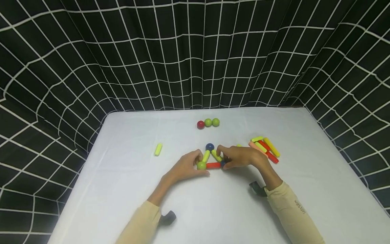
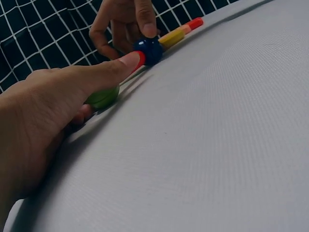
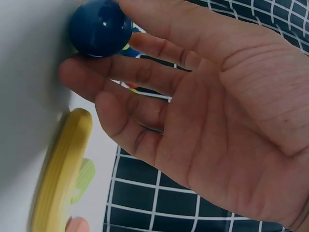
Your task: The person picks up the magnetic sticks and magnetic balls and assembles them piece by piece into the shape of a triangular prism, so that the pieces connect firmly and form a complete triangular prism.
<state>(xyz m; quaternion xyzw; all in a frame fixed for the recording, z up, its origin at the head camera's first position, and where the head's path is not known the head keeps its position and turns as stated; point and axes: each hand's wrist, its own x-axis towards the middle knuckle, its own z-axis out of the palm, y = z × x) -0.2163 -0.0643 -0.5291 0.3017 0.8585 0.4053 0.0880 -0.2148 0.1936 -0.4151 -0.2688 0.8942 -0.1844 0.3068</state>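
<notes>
A triangle of balls and sticks lies on the white table (image 1: 195, 210) in the head view. My left hand (image 1: 186, 166) grips the green ball (image 1: 201, 165) at its left corner, thumb toward the near side. At the right corner my right hand (image 1: 242, 156) pinches a dark blue ball (image 3: 100, 28) between thumb and fingers. A red stick (image 1: 213, 165) spans these two balls. Two yellow-green sticks, a left one (image 1: 206, 156) and a right one (image 1: 216, 155), slant up to another blue ball (image 1: 209, 146) at the far corner. My right fingers partly cover the right stick.
A red ball (image 1: 200, 124) and two green balls (image 1: 212, 122) sit in a row farther back. One yellow-green stick (image 1: 158, 149) lies alone at left. Several red, yellow, green and peach sticks (image 1: 272, 147) are piled at right. A black gridded curtain (image 1: 195, 54) surrounds the table.
</notes>
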